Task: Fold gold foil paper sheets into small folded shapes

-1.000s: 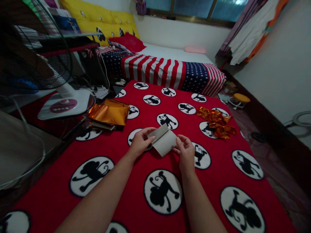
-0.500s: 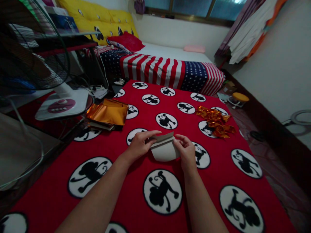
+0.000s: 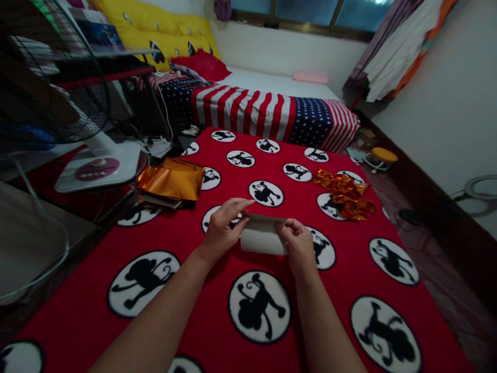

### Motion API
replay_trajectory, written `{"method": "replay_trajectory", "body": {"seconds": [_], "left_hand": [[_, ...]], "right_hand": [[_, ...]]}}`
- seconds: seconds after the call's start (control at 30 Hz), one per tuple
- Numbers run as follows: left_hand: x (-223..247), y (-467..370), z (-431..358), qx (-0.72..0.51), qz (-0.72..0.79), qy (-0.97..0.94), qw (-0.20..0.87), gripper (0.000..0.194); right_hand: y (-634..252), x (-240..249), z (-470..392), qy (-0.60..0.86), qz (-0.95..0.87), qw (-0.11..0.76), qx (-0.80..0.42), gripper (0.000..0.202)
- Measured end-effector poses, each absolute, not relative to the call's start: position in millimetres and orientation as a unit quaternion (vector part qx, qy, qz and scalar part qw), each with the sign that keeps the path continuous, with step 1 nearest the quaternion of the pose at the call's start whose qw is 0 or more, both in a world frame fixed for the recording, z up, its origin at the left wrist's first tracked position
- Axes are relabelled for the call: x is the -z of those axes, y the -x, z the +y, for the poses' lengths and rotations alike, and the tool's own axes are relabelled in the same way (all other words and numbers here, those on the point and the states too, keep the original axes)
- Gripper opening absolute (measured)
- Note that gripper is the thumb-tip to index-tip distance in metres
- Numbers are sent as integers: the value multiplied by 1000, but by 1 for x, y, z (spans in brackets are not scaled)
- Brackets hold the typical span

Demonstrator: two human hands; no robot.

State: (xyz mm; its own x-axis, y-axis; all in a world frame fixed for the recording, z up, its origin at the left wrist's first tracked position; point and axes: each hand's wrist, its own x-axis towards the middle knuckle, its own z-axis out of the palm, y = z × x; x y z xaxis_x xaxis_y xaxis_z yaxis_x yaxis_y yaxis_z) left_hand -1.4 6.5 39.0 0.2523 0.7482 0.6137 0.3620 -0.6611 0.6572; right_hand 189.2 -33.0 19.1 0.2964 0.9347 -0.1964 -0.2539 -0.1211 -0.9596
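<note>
Between my two hands is a sheet of paper [image 3: 264,242], pale on the side that shows and curled over along its far edge. My left hand [image 3: 226,226] pinches its left end between thumb and fingers, the index finger stretched out above it. At the right end my right hand [image 3: 298,239] grips the sheet, thumb on top. The paper is just above the red cloth with monkey prints [image 3: 217,316]. To the left lies a stack of shiny orange-gold foil paper [image 3: 171,178]. Several folded foil pieces [image 3: 344,194] sit in a heap to the right.
A fan base [image 3: 99,166] and its cage stand at the left, with cables near them. Behind the red cloth is a bed with a stars-and-stripes cover [image 3: 248,111]. A yellow-topped stool [image 3: 383,155] stands on the floor at the right.
The paper's far edge has rolled over, and the raised flap now lies more level across it. My left fingers have lifted slightly and shifted. My right hand stays almost in place.
</note>
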Motion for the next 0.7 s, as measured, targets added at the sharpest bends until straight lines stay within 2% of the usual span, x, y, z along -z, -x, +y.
{"method": "replay_trajectory", "body": {"seconds": [0.1,0.2,0.33,0.5,0.6,0.7], "left_hand": [[-39,1,3,-534,406,-726,154,22],[-35,0,1,-523,375,-749,159,8],[-29,-1,4,-469,334,-792,203,15],[-20,-3,11,-357,342,-833,246,19],[-15,-2,14,-324,341,-845,255,18],[-10,0,16,-331,345,-833,276,24]], "right_hand": [[-188,-15,-33,546,-270,603,-514,40],[-189,-11,-32,568,-254,595,-509,47],[-191,-8,-30,601,-299,567,-478,44],[-191,-6,-31,649,-418,507,-382,26],[-192,-6,-32,683,-494,456,-286,19],[-195,-6,-30,717,-547,405,-153,26]]}}
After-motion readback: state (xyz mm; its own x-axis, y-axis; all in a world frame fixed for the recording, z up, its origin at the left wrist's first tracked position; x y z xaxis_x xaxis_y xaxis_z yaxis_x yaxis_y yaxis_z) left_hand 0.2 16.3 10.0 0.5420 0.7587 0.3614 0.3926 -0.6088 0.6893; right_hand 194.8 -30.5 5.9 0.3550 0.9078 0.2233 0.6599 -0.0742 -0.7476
